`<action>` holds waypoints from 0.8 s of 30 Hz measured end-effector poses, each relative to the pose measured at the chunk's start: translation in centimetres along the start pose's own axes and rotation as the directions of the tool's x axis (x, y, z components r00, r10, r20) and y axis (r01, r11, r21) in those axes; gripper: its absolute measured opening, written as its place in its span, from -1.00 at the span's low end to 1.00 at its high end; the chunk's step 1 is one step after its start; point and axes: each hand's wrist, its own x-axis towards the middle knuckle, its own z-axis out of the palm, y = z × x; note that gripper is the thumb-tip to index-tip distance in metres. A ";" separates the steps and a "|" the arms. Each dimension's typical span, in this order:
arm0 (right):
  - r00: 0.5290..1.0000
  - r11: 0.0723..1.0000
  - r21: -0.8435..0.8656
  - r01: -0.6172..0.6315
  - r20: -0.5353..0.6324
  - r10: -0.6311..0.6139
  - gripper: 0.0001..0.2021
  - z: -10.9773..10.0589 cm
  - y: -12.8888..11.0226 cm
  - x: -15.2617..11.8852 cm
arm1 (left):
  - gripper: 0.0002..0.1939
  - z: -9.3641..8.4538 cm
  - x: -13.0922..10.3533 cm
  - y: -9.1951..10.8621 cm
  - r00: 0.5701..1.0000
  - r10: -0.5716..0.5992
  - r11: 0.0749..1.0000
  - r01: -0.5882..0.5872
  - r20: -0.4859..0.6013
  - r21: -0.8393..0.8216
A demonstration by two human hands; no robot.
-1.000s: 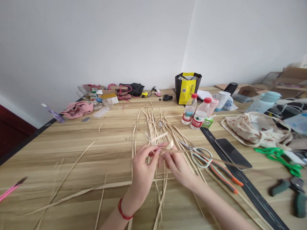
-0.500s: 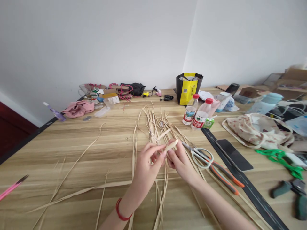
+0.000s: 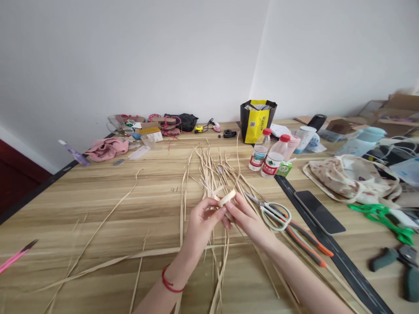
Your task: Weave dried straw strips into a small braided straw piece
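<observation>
My left hand (image 3: pixel 205 220), with a red cord bracelet at its wrist, pinches a pale flat strip (image 3: pixel 227 198) that looks like bamboo or rattan. The strip curves into a small loop above the fingertips. My right hand (image 3: pixel 246 218) grips the same strip from the other side, thumb close to the left thumb. Fingers hide the strip's lower part. Beneath and beyond both hands lies a loose bundle of thin strips (image 3: pixel 207 168) on the wooden table (image 3: pixel 108 187). Scissors with pale handles (image 3: pixel 276 216) rest just right of my right hand.
Orange-grey pliers (image 3: pixel 306 242) lie by the scissors, and a phone (image 3: pixel 319 211) is farther right. Two red-capped bottles (image 3: pixel 258 150) stand before a black-yellow bag (image 3: pixel 257 122). A long strip (image 3: pixel 108 261) crosses the left side; a pink-handled tool (image 3: pixel 16 257) sits at the left edge.
The strip between my hands has turned from a short raised end into a visible curved loop. My right hand has shifted slightly, and a thin strand now rises beyond it.
</observation>
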 end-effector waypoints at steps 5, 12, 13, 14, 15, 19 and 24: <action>0.999 0.988 -0.149 0.036 0.021 -0.033 -0.77 -1.4 -1.5 0.0 | -0.85 -0.5 0.1 0.9 0.995 0.045 0.998 -0.041 -0.084 0.050; 0.967 0.883 -0.413 0.222 0.212 -0.144 -0.83 -3.7 -2.7 0.0 | -0.78 -0.5 -0.1 1.5 0.998 -0.029 0.998 0.026 -0.054 -0.064; 0.953 0.842 -0.471 0.264 0.262 -0.153 -0.85 -4.0 -2.9 -0.1 | -0.77 -0.5 0.0 1.6 0.997 -0.047 0.994 0.040 -0.064 -0.101; 0.938 0.798 -0.523 0.299 0.314 -0.146 -0.86 -4.2 -3.2 -0.1 | -0.76 -0.5 0.0 1.7 0.995 -0.057 0.990 0.045 -0.082 -0.131; 0.924 0.759 -0.564 0.325 0.362 -0.126 -0.87 -4.5 -3.5 -0.2 | -0.76 -0.6 0.1 1.8 0.993 -0.057 0.988 0.040 -0.105 -0.151; 0.911 0.699 -0.648 0.304 0.412 -0.015 -0.86 -6.2 -4.8 -0.6 | -0.75 -1.4 0.5 2.6 0.987 -0.004 0.987 -0.023 -0.164 -0.161; 0.900 0.717 -0.684 0.138 0.388 0.197 -0.83 -8.9 -5.3 -1.1 | -0.77 -2.2 0.3 3.4 0.988 0.063 0.980 -0.088 -0.140 -0.178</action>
